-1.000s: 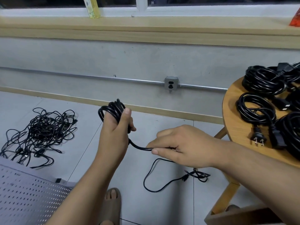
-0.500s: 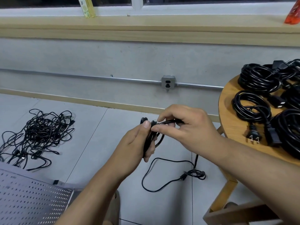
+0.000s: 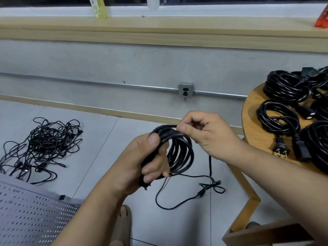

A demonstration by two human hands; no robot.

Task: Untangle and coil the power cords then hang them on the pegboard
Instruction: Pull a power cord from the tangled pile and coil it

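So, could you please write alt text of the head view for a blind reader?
A person's left hand grips a coil of black power cord while the right hand pinches its top loop. Tangled black cords lie on the floor; coiled ones on a round wooden table.

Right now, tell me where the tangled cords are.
Head view: the tangled cords lie on the floor at far left, just beyond the pegboard.

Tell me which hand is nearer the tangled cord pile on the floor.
Left. The left hand is right of the pile; the right hand is farther right.
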